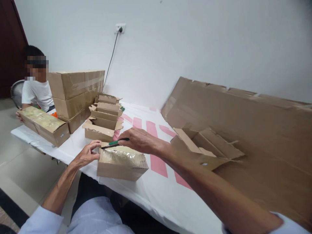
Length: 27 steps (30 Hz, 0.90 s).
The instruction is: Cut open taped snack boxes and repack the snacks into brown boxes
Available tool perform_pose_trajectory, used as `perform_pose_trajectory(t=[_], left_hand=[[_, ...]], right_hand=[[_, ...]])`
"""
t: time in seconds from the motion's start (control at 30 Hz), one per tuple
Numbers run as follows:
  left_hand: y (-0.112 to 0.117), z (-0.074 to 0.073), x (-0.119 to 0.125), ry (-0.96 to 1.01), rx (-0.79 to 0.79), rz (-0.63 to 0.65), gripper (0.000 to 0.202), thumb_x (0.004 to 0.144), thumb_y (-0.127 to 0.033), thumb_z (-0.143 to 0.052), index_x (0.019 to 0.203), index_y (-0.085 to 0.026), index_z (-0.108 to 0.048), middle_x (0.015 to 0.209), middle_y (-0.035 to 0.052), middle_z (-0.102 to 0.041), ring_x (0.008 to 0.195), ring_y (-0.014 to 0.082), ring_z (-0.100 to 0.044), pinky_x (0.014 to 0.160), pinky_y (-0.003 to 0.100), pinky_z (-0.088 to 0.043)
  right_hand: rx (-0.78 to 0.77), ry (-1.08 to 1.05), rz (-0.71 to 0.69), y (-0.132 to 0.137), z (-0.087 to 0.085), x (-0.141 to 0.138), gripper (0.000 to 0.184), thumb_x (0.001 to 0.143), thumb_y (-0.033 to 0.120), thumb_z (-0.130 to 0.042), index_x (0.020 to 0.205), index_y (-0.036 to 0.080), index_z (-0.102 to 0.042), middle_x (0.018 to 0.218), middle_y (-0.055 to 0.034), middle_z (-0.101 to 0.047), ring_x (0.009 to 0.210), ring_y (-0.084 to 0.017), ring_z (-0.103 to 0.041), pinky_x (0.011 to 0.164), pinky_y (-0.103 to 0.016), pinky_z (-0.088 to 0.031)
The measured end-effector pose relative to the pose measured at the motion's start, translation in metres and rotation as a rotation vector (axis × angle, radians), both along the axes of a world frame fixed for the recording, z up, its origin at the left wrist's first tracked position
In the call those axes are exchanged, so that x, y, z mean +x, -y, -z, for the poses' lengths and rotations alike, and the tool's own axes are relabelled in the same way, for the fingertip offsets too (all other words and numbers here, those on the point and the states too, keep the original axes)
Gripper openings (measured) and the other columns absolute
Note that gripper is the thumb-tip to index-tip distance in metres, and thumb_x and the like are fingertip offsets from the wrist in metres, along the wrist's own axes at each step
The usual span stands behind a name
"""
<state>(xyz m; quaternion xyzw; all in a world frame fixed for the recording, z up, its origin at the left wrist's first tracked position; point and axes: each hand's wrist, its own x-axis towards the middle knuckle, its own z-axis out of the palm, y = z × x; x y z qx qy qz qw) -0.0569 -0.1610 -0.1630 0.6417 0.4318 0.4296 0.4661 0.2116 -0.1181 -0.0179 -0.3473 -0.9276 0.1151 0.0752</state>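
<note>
Box [117, 168] sits right by the table's [180, 204] near edge, with bare white-and-pink cloth to its right. Left hand [88, 153] is half-curled against its left end, can't tell how firmly. Right hand [136, 139] grips a green cutter [114, 142] over the top. Pale wall [151, 55] behind. Cutter's tip is hard to make out.

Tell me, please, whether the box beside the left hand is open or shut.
The box looks shut: shiny tape lies across its top, and no flaps stand up.
</note>
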Motion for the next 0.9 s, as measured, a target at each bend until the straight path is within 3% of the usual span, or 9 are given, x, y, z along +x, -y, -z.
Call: perform_pose_trajectory(t=[0.13, 0.27, 0.4, 0.5, 0.67, 0.73, 0.8, 0.9], left_hand=[[0.000, -0.003, 0.002, -0.030, 0.002, -0.010, 0.050, 0.075, -0.031, -0.081, 0.123, -0.022, -0.075, 0.152, 0.0133, -0.048, 0.142, 0.0352, -0.047, 0.095, 0.037, -0.054], [0.000, -0.007, 0.006, -0.092, 0.030, -0.019, 0.049, 0.079, -0.036, -0.078, 0.126, -0.024, -0.073, 0.151, 0.0117, -0.051, 0.141, 0.0326, -0.048, 0.097, 0.036, -0.055], [-0.001, -0.008, 0.003, -0.182, 0.019, -0.041, 0.062, 0.074, -0.046, -0.083, 0.132, -0.027, -0.069, 0.156, 0.0110, -0.049, 0.141, 0.0352, -0.050, 0.100, 0.038, -0.055], [-0.004, -0.009, 0.001, -0.223, 0.019, -0.035, 0.066, 0.074, -0.049, -0.083, 0.135, -0.027, -0.068, 0.154, 0.0115, -0.052, 0.141, 0.0377, -0.051, 0.104, 0.042, -0.054], [-0.007, -0.015, 0.001, -0.253, 0.014, -0.027, 0.072, 0.072, -0.049, -0.086, 0.139, -0.028, -0.068, 0.156, 0.0107, -0.052, 0.143, 0.0398, -0.050, 0.104, 0.042, -0.055], [-0.007, -0.018, 0.000, -0.263, 0.016, -0.031, 0.073, 0.070, -0.048, -0.087, 0.138, -0.029, -0.069, 0.156, 0.0106, -0.052, 0.144, 0.0396, -0.049, 0.103, 0.041, -0.056], [-0.008, -0.022, 0.000, -0.295, 0.044, -0.026, 0.071, 0.071, -0.045, -0.086, 0.138, -0.029, -0.069, 0.154, 0.0105, -0.053, 0.143, 0.0383, -0.050, 0.104, 0.040, -0.056], [-0.009, -0.029, -0.001, -0.391, 0.148, 0.006, 0.068, 0.073, -0.041, -0.086, 0.137, -0.027, -0.068, 0.146, 0.0106, -0.058, 0.139, 0.0354, -0.054, 0.108, 0.042, -0.053]], right_hand=[[0.042, 0.200, 0.065, -0.003, -0.004, 0.011, 0.025, 0.098, 0.031, -0.060, 0.082, 0.024, -0.078, 0.074, -0.0038, -0.072, 0.066, -0.017, -0.057, 0.060, -0.031, -0.029], [0.050, 0.196, 0.073, 0.001, -0.001, 0.010, 0.024, 0.097, 0.027, -0.059, 0.082, 0.023, -0.077, 0.079, -0.0051, -0.073, 0.069, -0.018, -0.059, 0.060, -0.031, -0.029], [0.031, 0.198, 0.079, 0.004, -0.003, 0.015, 0.026, 0.096, 0.028, -0.060, 0.077, 0.023, -0.076, 0.069, -0.0041, -0.068, 0.065, -0.018, -0.057, 0.060, -0.031, -0.029], [0.013, 0.128, 0.081, -0.002, -0.005, 0.045, 0.028, 0.095, 0.035, -0.064, 0.072, 0.025, -0.076, 0.068, -0.0034, -0.068, 0.064, -0.017, -0.056, 0.059, -0.030, -0.031], [-0.118, -0.101, 0.232, -0.006, 0.002, 0.128, 0.032, 0.087, 0.056, -0.072, 0.081, 0.026, -0.082, 0.072, -0.0030, -0.072, 0.067, -0.019, -0.061, 0.062, -0.030, -0.041], [-0.152, -0.212, 0.297, 0.001, 0.017, 0.154, 0.040, 0.089, 0.061, -0.066, 0.090, 0.025, -0.083, 0.081, -0.0042, -0.075, 0.074, -0.021, -0.064, 0.066, -0.031, -0.046], [-0.151, -0.339, 0.376, 0.011, 0.047, 0.173, 0.047, 0.093, 0.062, -0.059, 0.101, 0.022, -0.082, 0.094, -0.0066, -0.078, 0.085, -0.025, -0.067, 0.074, -0.033, -0.050], [-0.127, -0.521, 0.532, 0.030, 0.121, 0.191, 0.052, 0.095, 0.059, -0.052, 0.118, 0.018, -0.075, 0.109, -0.0111, -0.077, 0.096, -0.029, -0.069, 0.083, -0.040, -0.054]])
